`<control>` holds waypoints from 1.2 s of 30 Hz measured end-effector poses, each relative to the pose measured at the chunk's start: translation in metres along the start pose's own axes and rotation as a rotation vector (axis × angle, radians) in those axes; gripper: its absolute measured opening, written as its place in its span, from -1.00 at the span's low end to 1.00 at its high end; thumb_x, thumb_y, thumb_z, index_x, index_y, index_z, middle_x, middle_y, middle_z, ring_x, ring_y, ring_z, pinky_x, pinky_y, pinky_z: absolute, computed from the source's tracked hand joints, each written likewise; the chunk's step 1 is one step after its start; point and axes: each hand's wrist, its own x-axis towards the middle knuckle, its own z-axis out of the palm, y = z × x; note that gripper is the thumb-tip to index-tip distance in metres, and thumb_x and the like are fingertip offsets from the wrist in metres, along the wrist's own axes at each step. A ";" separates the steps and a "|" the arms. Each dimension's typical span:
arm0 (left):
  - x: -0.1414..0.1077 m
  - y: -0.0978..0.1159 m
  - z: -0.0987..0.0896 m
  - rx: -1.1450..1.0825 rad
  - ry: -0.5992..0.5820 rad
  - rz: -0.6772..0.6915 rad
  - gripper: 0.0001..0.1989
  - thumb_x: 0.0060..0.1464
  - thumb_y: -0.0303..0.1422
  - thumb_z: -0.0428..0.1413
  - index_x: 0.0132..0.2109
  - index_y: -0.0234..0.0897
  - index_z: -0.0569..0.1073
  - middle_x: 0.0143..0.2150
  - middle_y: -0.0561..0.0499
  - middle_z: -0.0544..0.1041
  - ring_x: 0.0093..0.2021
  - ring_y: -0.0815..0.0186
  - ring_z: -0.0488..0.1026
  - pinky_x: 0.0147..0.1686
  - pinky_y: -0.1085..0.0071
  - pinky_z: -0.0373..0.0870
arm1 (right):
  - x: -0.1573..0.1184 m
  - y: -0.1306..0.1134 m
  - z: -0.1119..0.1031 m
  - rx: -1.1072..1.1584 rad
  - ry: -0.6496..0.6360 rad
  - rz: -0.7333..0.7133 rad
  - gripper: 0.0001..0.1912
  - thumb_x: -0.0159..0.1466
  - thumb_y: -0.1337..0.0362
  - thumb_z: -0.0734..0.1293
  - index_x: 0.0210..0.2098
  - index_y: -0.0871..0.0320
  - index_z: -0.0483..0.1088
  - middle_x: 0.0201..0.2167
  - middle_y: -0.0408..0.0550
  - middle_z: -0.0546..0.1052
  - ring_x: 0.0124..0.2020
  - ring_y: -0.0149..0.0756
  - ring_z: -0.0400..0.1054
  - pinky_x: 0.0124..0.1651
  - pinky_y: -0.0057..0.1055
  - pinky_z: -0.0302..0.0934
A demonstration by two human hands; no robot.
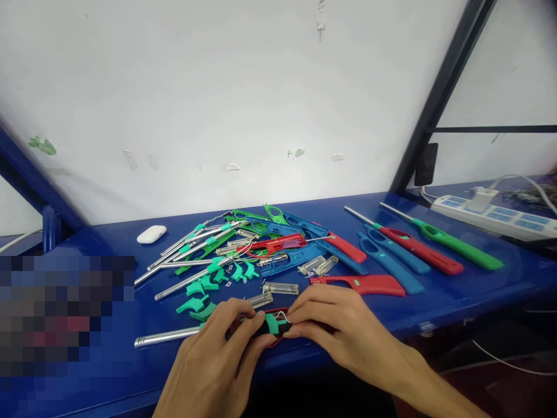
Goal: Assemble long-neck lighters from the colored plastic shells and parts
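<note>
At the table's front edge, my left hand (213,354) is closed around a partly assembled gas lighter. Its silver tube (167,336) points left, and a teal trigger (272,324) shows between my hands. My right hand (335,319) pinches the other end, where a white wire (282,316) and a black part meet; the exact grip is hidden by the fingers. A red shell half shows under my fingertips. Just beyond lie a clear fuel tank (282,288), loose teal triggers (200,284) and a red handle shell (369,284).
Silver tubes (187,278) and green, blue and red shells (278,247) form a pile mid-table. Whole-looking red (418,249) and green (461,247) lighters lie right. A white earbud case (152,234) sits back left; a power strip (500,217) lies far right. The left foreground is pixelated.
</note>
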 end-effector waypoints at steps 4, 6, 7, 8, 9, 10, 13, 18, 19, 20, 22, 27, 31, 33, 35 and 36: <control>-0.001 -0.001 0.002 -0.062 -0.019 -0.020 -0.77 0.53 -0.34 -0.05 -0.06 -0.19 0.49 -0.13 0.00 0.50 -0.24 0.35 0.62 -0.31 0.48 0.62 | 0.001 0.002 -0.001 0.004 -0.028 0.038 -0.94 0.43 0.29 0.46 -0.16 0.11 0.62 -0.23 -0.12 0.66 -0.23 -0.32 0.55 -0.11 -0.45 0.37; -0.003 -0.002 0.004 -0.081 -0.051 -0.033 -0.79 0.53 -0.34 -0.06 -0.05 -0.17 0.47 -0.14 0.01 0.49 -0.25 0.35 0.62 -0.32 0.48 0.62 | 0.002 0.003 -0.002 0.005 -0.036 0.043 -0.95 0.41 0.29 0.47 -0.18 0.12 0.61 -0.23 -0.13 0.65 -0.24 -0.33 0.55 -0.12 -0.45 0.37; -0.003 -0.002 0.004 -0.086 -0.075 -0.048 -0.81 0.53 -0.34 -0.05 -0.04 -0.16 0.45 -0.13 0.01 0.49 -0.26 0.34 0.62 -0.33 0.48 0.62 | 0.003 0.004 -0.002 0.010 -0.035 0.043 -0.96 0.40 0.29 0.48 -0.19 0.12 0.61 -0.24 -0.13 0.66 -0.24 -0.33 0.55 -0.12 -0.46 0.37; -0.004 -0.002 0.004 -0.090 -0.101 -0.066 -0.83 0.53 -0.34 -0.05 -0.02 -0.15 0.44 -0.11 0.01 0.48 -0.26 0.34 0.62 -0.33 0.48 0.62 | 0.003 0.004 -0.001 0.019 -0.033 0.042 -0.96 0.40 0.29 0.48 -0.20 0.11 0.61 -0.24 -0.14 0.66 -0.24 -0.34 0.55 -0.13 -0.46 0.36; -0.005 -0.003 0.004 -0.090 -0.131 -0.084 -0.85 0.52 -0.34 -0.04 0.01 -0.13 0.43 -0.09 0.01 0.48 -0.25 0.34 0.62 -0.34 0.48 0.62 | 0.003 0.004 -0.001 0.032 -0.029 0.040 -0.95 0.39 0.28 0.49 -0.22 0.11 0.61 -0.25 -0.15 0.66 -0.25 -0.34 0.55 -0.13 -0.47 0.36; -0.006 -0.003 0.004 -0.087 -0.156 -0.098 -0.86 0.51 -0.35 -0.03 0.03 -0.12 0.42 -0.08 0.01 0.49 -0.25 0.33 0.63 -0.34 0.48 0.62 | 0.003 0.003 -0.001 0.044 -0.023 0.041 -0.94 0.38 0.27 0.50 -0.23 0.10 0.62 -0.26 -0.15 0.66 -0.25 -0.35 0.55 -0.14 -0.47 0.36; -0.006 -0.003 0.003 -0.065 -0.186 -0.100 -0.86 0.51 -0.35 -0.03 0.06 -0.10 0.41 -0.07 0.01 0.49 -0.24 0.31 0.63 -0.34 0.46 0.62 | 0.003 0.003 0.000 0.071 -0.006 0.038 -0.89 0.37 0.21 0.51 -0.26 0.10 0.62 -0.29 -0.15 0.66 -0.28 -0.34 0.54 -0.17 -0.47 0.36; -0.006 -0.004 0.003 -0.039 -0.177 -0.058 -0.84 0.51 -0.36 -0.05 0.10 -0.11 0.39 -0.07 0.00 0.52 -0.21 0.29 0.63 -0.28 0.43 0.63 | 0.003 0.005 0.001 0.070 -0.002 0.009 -0.84 0.41 0.15 0.47 -0.25 0.07 0.63 -0.27 -0.13 0.68 -0.26 -0.31 0.56 -0.15 -0.44 0.38; -0.006 -0.004 0.004 -0.041 -0.182 -0.055 -0.84 0.51 -0.37 -0.05 0.10 -0.11 0.39 -0.07 0.00 0.52 -0.20 0.29 0.63 -0.28 0.43 0.63 | 0.003 0.006 0.001 0.071 -0.001 0.006 -0.84 0.41 0.14 0.47 -0.25 0.07 0.64 -0.27 -0.13 0.68 -0.25 -0.31 0.56 -0.15 -0.44 0.38; -0.007 -0.004 0.004 -0.043 -0.188 -0.055 -0.83 0.50 -0.38 -0.05 0.10 -0.11 0.39 -0.06 0.00 0.52 -0.19 0.29 0.64 -0.29 0.44 0.62 | 0.004 0.006 0.001 0.072 -0.001 0.004 -0.84 0.41 0.14 0.47 -0.24 0.07 0.64 -0.27 -0.12 0.68 -0.26 -0.31 0.56 -0.15 -0.43 0.38; -0.008 -0.004 0.004 -0.043 -0.190 -0.061 -0.83 0.49 -0.39 -0.04 0.11 -0.12 0.38 -0.04 -0.01 0.53 -0.17 0.28 0.64 -0.29 0.44 0.62 | 0.004 0.006 0.001 0.075 0.000 0.003 -0.83 0.41 0.14 0.47 -0.24 0.07 0.64 -0.27 -0.12 0.68 -0.26 -0.31 0.56 -0.15 -0.43 0.38; -0.008 -0.004 0.004 -0.034 -0.208 -0.079 -0.82 0.48 -0.38 -0.04 0.13 -0.12 0.36 -0.01 -0.02 0.54 -0.14 0.27 0.65 -0.27 0.41 0.64 | 0.005 0.004 0.001 0.095 0.010 0.017 -0.85 0.39 0.15 0.49 -0.24 0.08 0.63 -0.27 -0.14 0.67 -0.28 -0.33 0.55 -0.17 -0.45 0.38; -0.007 -0.004 0.005 -0.040 -0.210 -0.085 -0.83 0.47 -0.39 -0.03 0.12 -0.10 0.36 -0.02 -0.01 0.54 -0.15 0.26 0.65 -0.31 0.43 0.63 | 0.006 0.003 -0.001 0.094 0.004 0.042 -0.84 0.38 0.14 0.50 -0.28 0.08 0.62 -0.28 -0.14 0.67 -0.29 -0.34 0.55 -0.19 -0.45 0.37; -0.007 -0.004 0.005 -0.044 -0.211 -0.083 -0.82 0.47 -0.40 -0.03 0.12 -0.11 0.35 -0.02 -0.02 0.55 -0.16 0.27 0.64 -0.33 0.44 0.61 | 0.006 0.002 -0.001 0.103 -0.001 0.055 -0.83 0.37 0.13 0.51 -0.29 0.08 0.62 -0.29 -0.14 0.66 -0.30 -0.33 0.54 -0.21 -0.45 0.36; -0.008 -0.004 0.005 -0.040 -0.214 -0.088 -0.81 0.46 -0.40 -0.03 0.13 -0.11 0.35 -0.01 -0.03 0.55 -0.14 0.26 0.65 -0.33 0.44 0.61 | 0.006 0.002 -0.002 0.121 -0.005 0.071 -0.82 0.34 0.13 0.53 -0.31 0.09 0.61 -0.31 -0.15 0.64 -0.33 -0.34 0.52 -0.24 -0.46 0.35; -0.008 -0.004 0.005 -0.037 -0.214 -0.090 -0.81 0.46 -0.41 -0.03 0.14 -0.11 0.35 0.00 -0.04 0.55 -0.13 0.25 0.65 -0.34 0.43 0.61 | 0.006 0.002 -0.002 0.130 -0.007 0.079 -0.81 0.33 0.13 0.54 -0.32 0.09 0.61 -0.32 -0.15 0.63 -0.35 -0.35 0.52 -0.26 -0.46 0.34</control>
